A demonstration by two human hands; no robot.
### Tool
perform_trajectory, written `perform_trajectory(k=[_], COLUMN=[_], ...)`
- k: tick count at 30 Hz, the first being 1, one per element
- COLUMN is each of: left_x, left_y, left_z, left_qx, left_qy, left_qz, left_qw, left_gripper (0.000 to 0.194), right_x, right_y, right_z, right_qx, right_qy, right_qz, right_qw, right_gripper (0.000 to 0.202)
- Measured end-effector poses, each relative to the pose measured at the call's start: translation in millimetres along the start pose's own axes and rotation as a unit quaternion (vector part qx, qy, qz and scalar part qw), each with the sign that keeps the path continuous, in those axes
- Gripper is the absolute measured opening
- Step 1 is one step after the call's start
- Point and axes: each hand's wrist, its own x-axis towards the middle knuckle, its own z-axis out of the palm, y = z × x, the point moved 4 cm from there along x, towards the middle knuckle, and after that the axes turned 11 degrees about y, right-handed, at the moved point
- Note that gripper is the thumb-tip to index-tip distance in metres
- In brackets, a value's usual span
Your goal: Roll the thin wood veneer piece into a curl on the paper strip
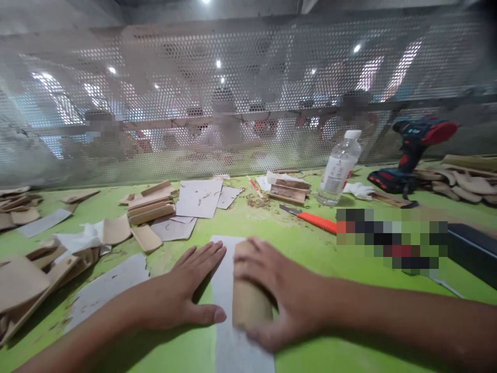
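My right hand (287, 285) is wrapped round a curved piece of bamboo (250, 300), pale tan, thumb at its near end and fingers over its far end. Under the bamboo lies a strip of grey-white paper (233, 352), perhaps sandpaper, flat on the green table. My left hand (192, 292) rests flat with its fingers stretched out, the fingertips and thumb tip at the strip's left edge, holding nothing. The bamboo's right side is hidden by my right hand.
Curved bamboo pieces (149, 204) and paper sheets (200, 197) lie at the left and back. Toward the right are an orange utility knife (316, 221), a bottle (339, 168), a cordless drill (413, 150) and a dark box (473, 251). A perforated metal screen (248, 103) stands behind.
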Motion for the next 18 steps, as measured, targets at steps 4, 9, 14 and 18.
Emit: perform_trajectory(k=[4,9,14,18], left_x=[0.5,-0.1,-2.1,-3.6], left_y=[0.7,-1.2,-1.6,-1.6], left_z=[-0.4,0.8,0.8,2.2], left_qx=[0.007,0.006,0.007,0.005], left_qy=[0.0,0.001,0.002,-0.008], left_qz=[-0.005,-0.005,-0.008,-0.004], left_qw=[1.0,1.0,1.0,1.0], left_gripper=[0.11,0.111,0.112,0.11], right_x=[-0.8,-1.1,1.8,3.2], right_y=[1.4,3.8,5.5,-5.5], right_z=[2.1,1.3,-2.4,1.1], right_qx=[0.025,0.018,0.018,0.058], right_qy=[-0.04,-0.039,-0.022,-0.095], right_qz=[-0.053,-0.054,0.018,-0.054], right_qw=[0.997,0.998,0.999,0.992], right_gripper=[0.076,0.076,0.079,0.078])
